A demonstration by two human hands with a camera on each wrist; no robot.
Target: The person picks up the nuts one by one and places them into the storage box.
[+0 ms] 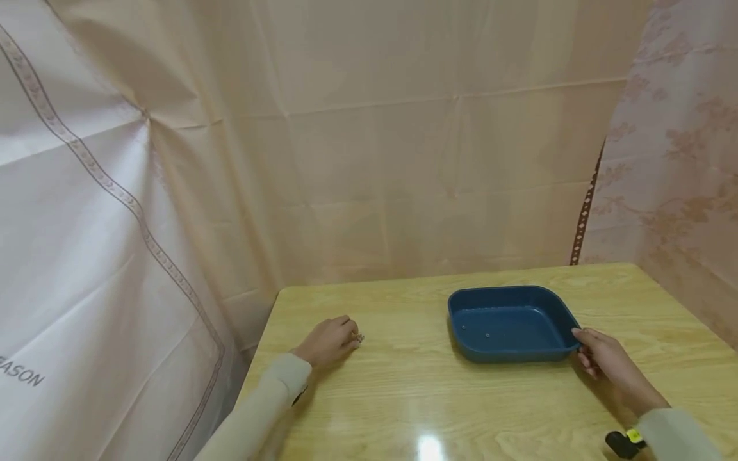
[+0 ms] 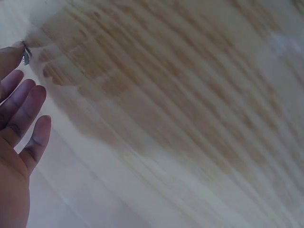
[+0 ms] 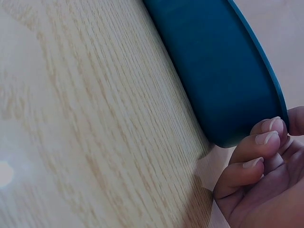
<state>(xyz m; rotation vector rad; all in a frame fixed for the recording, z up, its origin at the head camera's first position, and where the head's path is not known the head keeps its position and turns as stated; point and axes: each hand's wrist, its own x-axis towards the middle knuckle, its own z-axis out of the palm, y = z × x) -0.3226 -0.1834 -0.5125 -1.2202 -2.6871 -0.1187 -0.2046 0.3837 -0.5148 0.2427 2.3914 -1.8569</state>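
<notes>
A dark blue rectangular tray (image 1: 513, 356) with rounded corners lies toward the right of the table. My right hand (image 1: 605, 362) grips its near right corner, thumb over the rim and fingers curled against the outer wall. In the right wrist view those fingers (image 3: 266, 137) press at the end of the tray (image 3: 223, 71). To the left, my left hand (image 1: 331, 342) pinches a small silvery metal piece (image 1: 360, 337) between thumb and fingertips, low over the table. The left wrist view shows the metal piece (image 2: 25, 56) partly covered by the fingertips, its exact kind unclear.
Two tiny round metallic bits (image 1: 487, 335) show on the left part of the tray floor. The light wooden table (image 1: 403, 397) has a bright glare spot near its front. Hanging cloth (image 1: 403, 160) closes off the back and both sides.
</notes>
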